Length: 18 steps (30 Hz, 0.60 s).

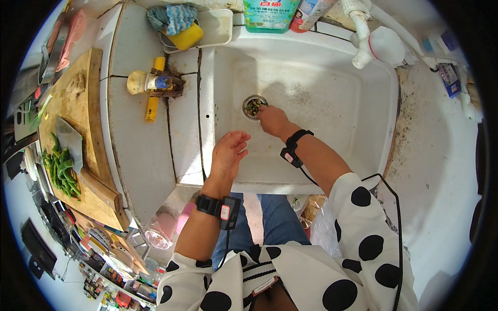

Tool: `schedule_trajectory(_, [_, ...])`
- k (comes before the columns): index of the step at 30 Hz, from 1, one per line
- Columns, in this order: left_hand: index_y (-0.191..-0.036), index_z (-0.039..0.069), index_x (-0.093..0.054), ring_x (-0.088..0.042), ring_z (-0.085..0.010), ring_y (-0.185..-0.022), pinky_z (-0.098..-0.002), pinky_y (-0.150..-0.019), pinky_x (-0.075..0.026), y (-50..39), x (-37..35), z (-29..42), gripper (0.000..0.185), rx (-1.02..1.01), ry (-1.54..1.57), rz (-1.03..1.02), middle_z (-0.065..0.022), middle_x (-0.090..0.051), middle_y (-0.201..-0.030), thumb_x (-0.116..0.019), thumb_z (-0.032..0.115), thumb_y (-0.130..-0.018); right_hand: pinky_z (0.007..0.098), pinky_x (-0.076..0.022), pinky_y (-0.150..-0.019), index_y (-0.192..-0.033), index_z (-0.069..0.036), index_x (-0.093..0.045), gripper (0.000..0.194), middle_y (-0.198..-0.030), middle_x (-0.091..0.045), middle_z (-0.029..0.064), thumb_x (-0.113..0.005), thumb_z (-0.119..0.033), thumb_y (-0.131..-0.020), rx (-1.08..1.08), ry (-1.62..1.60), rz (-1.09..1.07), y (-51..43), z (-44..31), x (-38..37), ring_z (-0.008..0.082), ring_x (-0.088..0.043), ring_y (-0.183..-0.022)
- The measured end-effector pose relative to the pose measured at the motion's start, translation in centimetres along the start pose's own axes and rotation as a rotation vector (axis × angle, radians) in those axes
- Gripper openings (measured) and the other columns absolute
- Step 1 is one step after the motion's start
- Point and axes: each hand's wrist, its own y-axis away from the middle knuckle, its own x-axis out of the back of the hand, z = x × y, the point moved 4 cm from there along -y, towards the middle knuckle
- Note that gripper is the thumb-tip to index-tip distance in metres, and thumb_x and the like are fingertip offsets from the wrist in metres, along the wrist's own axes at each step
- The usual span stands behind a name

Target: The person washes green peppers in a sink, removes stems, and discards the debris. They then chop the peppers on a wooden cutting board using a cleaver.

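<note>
My right hand [272, 119] reaches into the white sink [327, 97], its fingertips at the rim of the metal drain strainer [253, 107]. Small green and brown food scraps lie in the strainer. Whether those fingers pinch the rim or some scraps is hidden. My left hand [230, 152] hovers over the sink's left edge with nothing in it, its fingers loosely bent and apart. Both wrists wear black strapped devices with cables.
Left of the sink, a wooden cutting board [93, 116] bears a cleaver [72, 142] and cut green peppers [60, 171]. A yellow sponge [187, 37] and cloth rest on a white tray [220, 27]. Behind the sink stand a green detergent bottle [268, 17] and white pipes [362, 42].
</note>
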Motion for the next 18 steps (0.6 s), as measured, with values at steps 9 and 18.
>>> schedule_trajectory(9, [-0.105, 0.009, -0.061, -0.057, -0.0095, -0.082, -0.0266, -0.077, -0.047, 1.4, -0.3, -0.6, 0.014, 0.031, 0.019, -0.1, -0.0045, -0.068, -0.098, -0.055, 0.017, -0.095, 0.0413, -0.054, -0.079, -0.089, -0.008, -0.069, 0.02, -0.097, -0.061, 0.007, -0.069, -0.027, -0.083, 0.111, 0.076, 0.122, 0.2, 0.0, 0.6, 0.0272, -0.062, -0.097])
schedule_trajectory(18, [-0.107, 0.006, -0.06, -0.06, -0.0111, -0.08, -0.0283, -0.077, -0.05, 2.3, 0.1, -1.8, 0.017, 0.069, -0.025, -0.224, -0.0072, -0.068, -0.1, -0.054, 0.017, -0.095, 0.04, -0.0544, -0.068, -0.085, -0.01, -0.066, 0.006, -0.09, -0.062, 0.0068, -0.063, -0.012, -0.079, 0.238, 0.215, 0.228, -0.1, -0.5, 0.6, 0.0274, -0.066, -0.083])
